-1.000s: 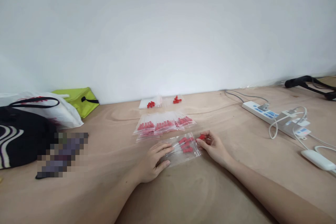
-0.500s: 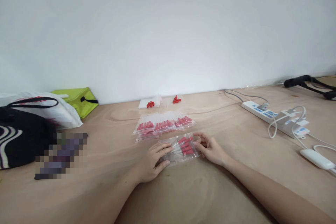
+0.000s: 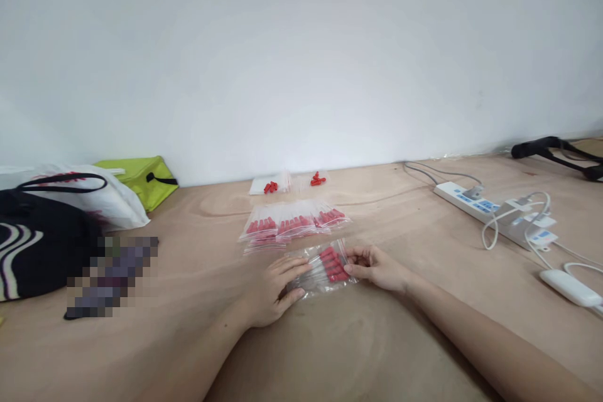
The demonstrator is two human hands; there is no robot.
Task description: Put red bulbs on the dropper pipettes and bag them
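Note:
A clear zip-lock bag [image 3: 308, 282] lies on the table in front of me. Inside it is a row of slim clear pieces with thick red ends [image 3: 333, 264], red ends to the right. My left hand [image 3: 277, 286] rests on the bag's left end, fingers stretched flat and thumb apart. At the right edge, by the red zip strip, my right hand [image 3: 372, 266] pinches the bag between thumb and fingers. Just beyond lie several overlapping filled zip-lock bags [image 3: 294, 223] with similar red-ended pieces.
Against the wall are small clear bags [image 3: 296, 181] with red pieces [image 3: 270, 187] on them. A black bag [image 3: 47, 245], a white plastic bag [image 3: 122, 201] and a lime-green bag [image 3: 157, 185] stand left. Right are a power strip [image 3: 490, 210], cables, a white adapter [image 3: 570, 287] and a black frame [image 3: 551, 149].
My right hand has shifted slightly left and down, its raised fingers closing onto the bag's right edge. The left hand stays put on the bag.

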